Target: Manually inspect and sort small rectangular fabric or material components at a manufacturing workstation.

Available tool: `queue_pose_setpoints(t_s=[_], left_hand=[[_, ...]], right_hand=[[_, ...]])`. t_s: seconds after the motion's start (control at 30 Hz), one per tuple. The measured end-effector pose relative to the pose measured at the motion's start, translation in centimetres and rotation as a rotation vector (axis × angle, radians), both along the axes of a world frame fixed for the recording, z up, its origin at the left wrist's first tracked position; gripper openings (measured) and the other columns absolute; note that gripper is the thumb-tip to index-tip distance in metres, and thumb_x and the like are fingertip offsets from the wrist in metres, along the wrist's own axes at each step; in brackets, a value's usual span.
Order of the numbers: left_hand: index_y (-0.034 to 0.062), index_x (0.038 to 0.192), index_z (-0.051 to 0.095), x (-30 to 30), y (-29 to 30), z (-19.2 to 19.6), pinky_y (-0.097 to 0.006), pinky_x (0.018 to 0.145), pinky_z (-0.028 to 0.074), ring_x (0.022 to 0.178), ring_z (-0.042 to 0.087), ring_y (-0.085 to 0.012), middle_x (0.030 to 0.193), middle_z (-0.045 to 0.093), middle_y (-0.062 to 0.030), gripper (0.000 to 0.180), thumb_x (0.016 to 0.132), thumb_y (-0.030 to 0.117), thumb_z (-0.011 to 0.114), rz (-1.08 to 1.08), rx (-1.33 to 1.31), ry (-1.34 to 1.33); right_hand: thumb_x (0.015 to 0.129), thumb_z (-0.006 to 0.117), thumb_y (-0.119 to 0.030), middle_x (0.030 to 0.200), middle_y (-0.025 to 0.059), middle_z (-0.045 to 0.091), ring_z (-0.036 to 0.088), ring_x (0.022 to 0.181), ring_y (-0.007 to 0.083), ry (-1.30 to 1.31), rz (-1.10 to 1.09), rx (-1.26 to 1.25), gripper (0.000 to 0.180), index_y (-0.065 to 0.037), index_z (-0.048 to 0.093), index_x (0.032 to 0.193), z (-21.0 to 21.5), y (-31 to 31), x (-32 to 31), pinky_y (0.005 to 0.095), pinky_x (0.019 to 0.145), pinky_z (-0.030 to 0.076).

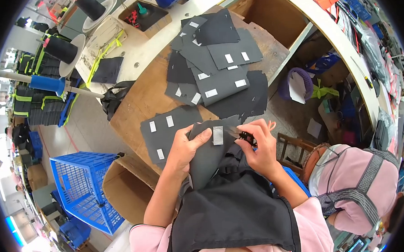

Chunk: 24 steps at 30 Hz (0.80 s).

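Above my lap, my left hand (185, 149) is closed on the edge of a dark grey fabric piece (206, 161), its thumb lying on top. A pale rectangular patch (218, 135) shows on that piece. My right hand (260, 146) is wrapped round small black thread snips (245, 137). Their blades point left, close to the patch's right side; whether they touch the fabric I cannot tell. Left of my hands lies another grey piece (176, 120) with several pale patches. Farther off, an overlapping heap of dark fabric pieces (218, 86) covers part of the brown wooden board (137, 102).
A blue plastic crate (84, 187) and an open cardboard box (132, 184) stand at the left. Thread cones (61, 50) rise at the far left. To the right, a person in pink (360, 181) sits close by, and a purple basket (299, 82) stands beyond the board.
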State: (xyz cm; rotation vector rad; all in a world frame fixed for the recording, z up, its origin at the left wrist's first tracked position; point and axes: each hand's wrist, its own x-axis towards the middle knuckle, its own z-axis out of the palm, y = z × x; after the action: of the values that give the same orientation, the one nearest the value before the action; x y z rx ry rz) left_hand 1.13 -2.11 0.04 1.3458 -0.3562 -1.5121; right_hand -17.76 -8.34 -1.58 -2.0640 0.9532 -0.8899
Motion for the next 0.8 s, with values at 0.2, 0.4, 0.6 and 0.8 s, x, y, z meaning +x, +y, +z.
queue_pose_setpoints(t_s=[0.2,0.4,0.6,0.8], left_hand=[[-0.0016,0.095,0.061,0.1,-0.3,-0.1,-0.024,0.063,0.049,0.070,0.057,-0.0099,0.081,0.062,-0.0049,0.028,0.082,0.022,0.069,-0.062,-0.037,-0.008],[-0.0062,0.104,0.060,0.1,0.2,0.5,-0.027,0.071,0.049,0.081,0.061,-0.0150,0.091,0.064,-0.0113,0.036,0.080,0.020,0.070,-0.057,-0.001,-0.053],[-0.0087,0.112,0.056,-0.1,-0.1,0.0,-0.028,0.078,0.049,0.090,0.060,-0.0168,0.100,0.063,-0.0138,0.052,0.079,0.030,0.071,-0.161,0.000,-0.099],[0.0007,0.106,0.062,0.7,1.1,-0.8,-0.024,0.073,0.046,0.084,0.058,-0.0100,0.094,0.064,-0.0043,0.034,0.084,0.027,0.066,-0.144,-0.134,0.011]], right_hand=[[0.067,0.072,-0.006,0.079,0.0054,0.055,0.054,0.059,0.0227,0.047,0.046,-0.193,0.029,-0.008,0.062,0.094,0.3,-1.0,0.5,0.0320,0.053,0.043],[0.066,0.071,-0.005,0.078,0.0049,0.057,0.054,0.060,0.0231,0.008,0.096,-0.316,0.029,-0.007,0.064,0.094,0.4,-0.9,0.5,0.0324,0.053,0.042],[0.070,0.065,0.005,0.076,0.0105,0.054,0.056,0.064,0.0226,0.059,0.085,-0.126,0.023,-0.002,0.062,0.092,0.6,-0.7,0.2,0.0310,0.055,0.046],[0.069,0.065,0.003,0.077,0.0071,0.054,0.051,0.066,0.0207,0.002,0.096,-0.105,0.021,-0.004,0.061,0.089,1.1,-0.5,1.8,0.0292,0.063,0.040]])
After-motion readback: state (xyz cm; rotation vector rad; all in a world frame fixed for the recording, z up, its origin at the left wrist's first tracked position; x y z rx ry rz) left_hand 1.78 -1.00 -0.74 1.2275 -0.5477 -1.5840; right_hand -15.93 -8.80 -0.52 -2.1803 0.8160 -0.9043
